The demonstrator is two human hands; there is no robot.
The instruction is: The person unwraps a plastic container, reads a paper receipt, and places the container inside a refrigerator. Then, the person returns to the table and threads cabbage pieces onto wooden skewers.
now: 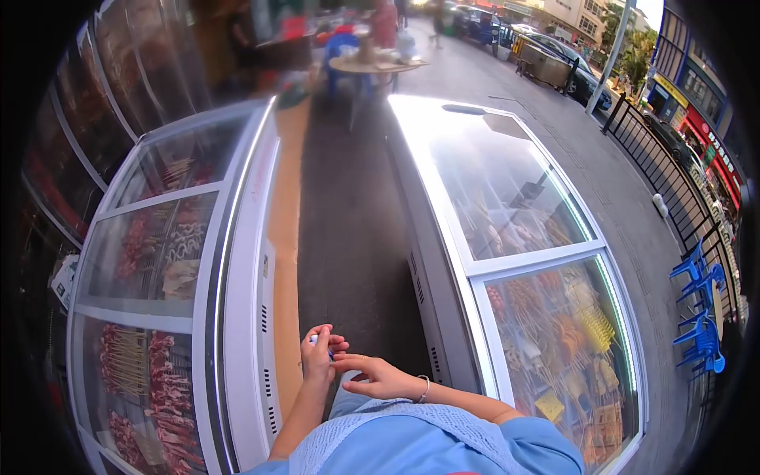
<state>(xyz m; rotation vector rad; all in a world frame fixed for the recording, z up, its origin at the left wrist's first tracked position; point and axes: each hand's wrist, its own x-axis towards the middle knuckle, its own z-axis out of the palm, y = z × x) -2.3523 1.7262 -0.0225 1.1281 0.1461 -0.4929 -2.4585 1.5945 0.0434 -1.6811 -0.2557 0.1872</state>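
My left hand [319, 358] is closed around a small white-and-blue object [314, 339], mostly hidden by the fingers, so its kind does not show. My right hand [381, 378], with a bracelet [425, 388] at the wrist, reaches across to it. Its fingers are loosely stretched and apart, the tips at or very near the left palm; whether they touch the object I cannot tell. Both hands are in front of my blue top, between two glass-topped display freezers. The left freezer [245, 317] holds meat skewers [170, 396]; the right freezer [467, 317] holds assorted skewers [566, 332].
A dark floor strip [340, 214] runs between the freezers towards a round table [368, 67] and a blue chair [340, 47]. Blue stools [697, 340] stand by a black railing [673, 166] on the right. Parked cars [562, 59] line the street.
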